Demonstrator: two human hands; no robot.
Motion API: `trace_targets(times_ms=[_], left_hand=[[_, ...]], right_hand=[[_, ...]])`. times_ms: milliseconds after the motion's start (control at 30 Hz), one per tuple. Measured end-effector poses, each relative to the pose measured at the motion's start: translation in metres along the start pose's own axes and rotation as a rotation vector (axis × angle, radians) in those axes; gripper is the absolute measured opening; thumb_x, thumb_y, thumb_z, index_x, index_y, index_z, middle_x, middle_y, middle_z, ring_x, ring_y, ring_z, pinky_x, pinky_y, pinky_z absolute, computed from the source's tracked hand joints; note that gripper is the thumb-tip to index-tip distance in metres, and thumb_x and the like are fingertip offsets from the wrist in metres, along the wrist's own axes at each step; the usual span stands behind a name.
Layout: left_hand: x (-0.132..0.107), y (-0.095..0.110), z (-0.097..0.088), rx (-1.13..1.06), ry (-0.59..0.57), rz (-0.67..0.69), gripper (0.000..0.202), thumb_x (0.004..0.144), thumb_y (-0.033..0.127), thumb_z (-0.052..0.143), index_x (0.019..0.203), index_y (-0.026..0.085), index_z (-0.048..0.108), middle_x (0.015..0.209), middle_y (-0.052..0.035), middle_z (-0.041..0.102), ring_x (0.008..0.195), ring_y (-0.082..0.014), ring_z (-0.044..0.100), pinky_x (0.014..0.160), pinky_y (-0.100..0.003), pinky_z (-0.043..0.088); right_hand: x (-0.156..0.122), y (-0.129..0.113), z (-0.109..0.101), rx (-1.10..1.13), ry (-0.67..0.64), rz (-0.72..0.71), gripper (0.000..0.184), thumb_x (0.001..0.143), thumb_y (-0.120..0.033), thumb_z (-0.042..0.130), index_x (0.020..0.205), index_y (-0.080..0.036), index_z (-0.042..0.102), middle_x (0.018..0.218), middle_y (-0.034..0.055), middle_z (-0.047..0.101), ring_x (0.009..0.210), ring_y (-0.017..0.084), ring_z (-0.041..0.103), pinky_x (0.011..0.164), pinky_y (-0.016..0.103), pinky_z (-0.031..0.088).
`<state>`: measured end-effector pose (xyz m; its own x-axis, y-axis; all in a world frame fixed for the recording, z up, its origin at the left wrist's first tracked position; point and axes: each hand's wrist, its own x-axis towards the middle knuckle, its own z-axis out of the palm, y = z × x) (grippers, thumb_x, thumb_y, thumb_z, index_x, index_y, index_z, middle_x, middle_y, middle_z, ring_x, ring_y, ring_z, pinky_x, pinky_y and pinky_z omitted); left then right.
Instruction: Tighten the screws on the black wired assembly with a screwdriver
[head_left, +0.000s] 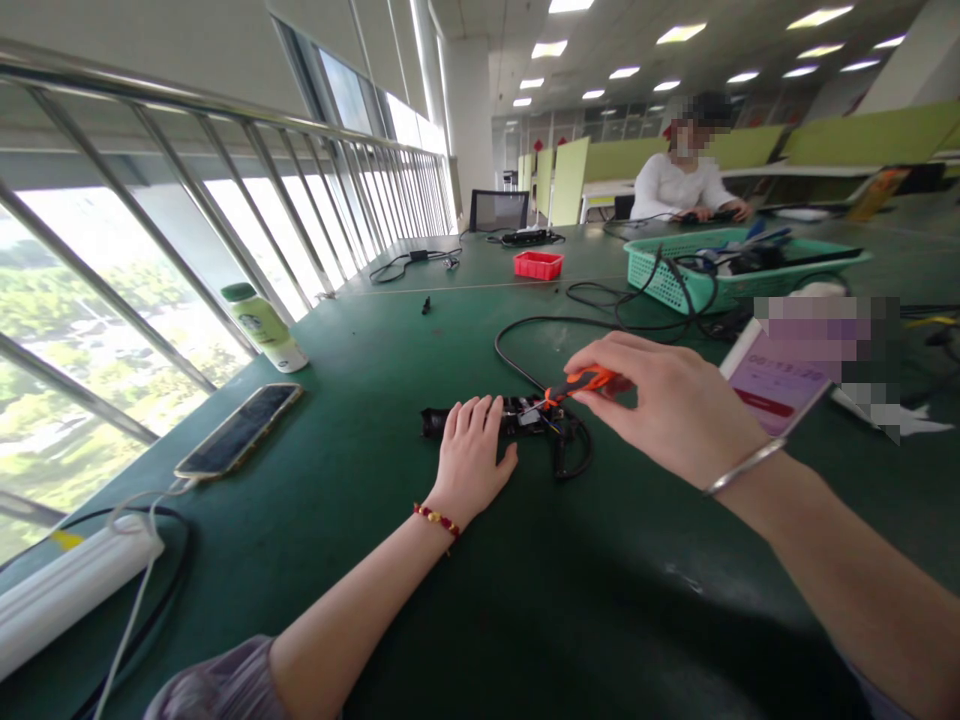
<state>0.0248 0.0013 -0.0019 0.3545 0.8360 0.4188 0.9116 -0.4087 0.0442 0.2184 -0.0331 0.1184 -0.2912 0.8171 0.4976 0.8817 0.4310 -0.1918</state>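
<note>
A small black device (525, 418) with exposed parts and a black cable lies on the green table (525, 600). My left hand (471, 455) rests on it, fingers together and pressing it down. In my right hand (664, 405), fingers pinch an orange-handled screwdriver (581, 383). The screwdriver's tip points down and left onto the device. A red bead bracelet is on my left wrist and a metal bangle on my right.
A phone (240, 428) on a white cable lies at the left, beside a green-capped bottle (264, 327) and a white power strip (67, 585). A red tray (538, 264) and green basket (720, 265) sit farther back. Another person (686, 180) sits at the far end. A railing runs along the left.
</note>
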Motion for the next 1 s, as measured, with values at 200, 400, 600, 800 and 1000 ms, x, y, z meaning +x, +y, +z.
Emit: trace_targets(times_ms=[200,400,600,800,1000], left_hand=[[0.0,0.0,-0.001,-0.003,0.009,0.007,0.054,0.085,0.03,0.05,0.133,0.01,0.041,0.131,-0.0152,0.051,0.124,-0.0293,0.043,0.11,-0.048,0.03],[0.0,0.0,0.0,-0.004,0.023,0.008,0.053,0.084,0.029,0.05,0.133,0.012,0.041,0.13,-0.0146,0.051,0.123,-0.029,0.043,0.109,-0.048,0.03],[0.0,0.0,0.0,0.004,0.014,0.007,0.053,0.084,0.03,0.05,0.133,0.01,0.04,0.13,-0.0148,0.051,0.123,-0.0293,0.043,0.11,-0.048,0.03],[0.0,0.0,-0.001,0.008,0.006,0.008,0.054,0.084,0.03,0.051,0.133,0.009,0.041,0.13,-0.0148,0.051,0.123,-0.0295,0.043,0.11,-0.048,0.03],[0.0,0.001,0.0,0.018,0.006,0.009,0.054,0.085,0.03,0.05,0.133,0.009,0.041,0.131,-0.015,0.051,0.124,-0.0293,0.042,0.11,-0.048,0.029]], right_hand=[[0.0,-0.005,0.006,-0.029,-0.009,0.106,0.026,0.079,-0.04,0.061,0.098,-0.023,0.061,0.061,-0.0014,0.063,0.055,0.017,0.058,0.051,0.026,0.038],[-0.002,-0.003,0.007,0.079,0.083,0.01,0.022,0.075,-0.016,0.059,0.096,-0.023,0.055,0.084,-0.0009,0.069,0.062,0.013,0.062,0.055,0.023,0.039],[-0.002,-0.005,0.0,-0.041,-0.023,0.076,0.018,0.074,-0.037,0.065,0.072,-0.022,0.057,0.059,-0.0023,0.061,0.052,0.014,0.055,0.048,0.024,0.033],[0.0,-0.002,-0.002,-0.025,-0.07,0.062,0.012,0.076,-0.034,0.064,0.075,-0.022,0.062,0.065,-0.002,0.063,0.056,0.014,0.056,0.05,0.024,0.034],[-0.004,-0.003,-0.008,-0.05,-0.108,-0.052,0.013,0.078,-0.019,0.062,0.089,-0.024,0.066,0.089,-0.0011,0.066,0.069,0.013,0.06,0.053,0.023,0.036]])
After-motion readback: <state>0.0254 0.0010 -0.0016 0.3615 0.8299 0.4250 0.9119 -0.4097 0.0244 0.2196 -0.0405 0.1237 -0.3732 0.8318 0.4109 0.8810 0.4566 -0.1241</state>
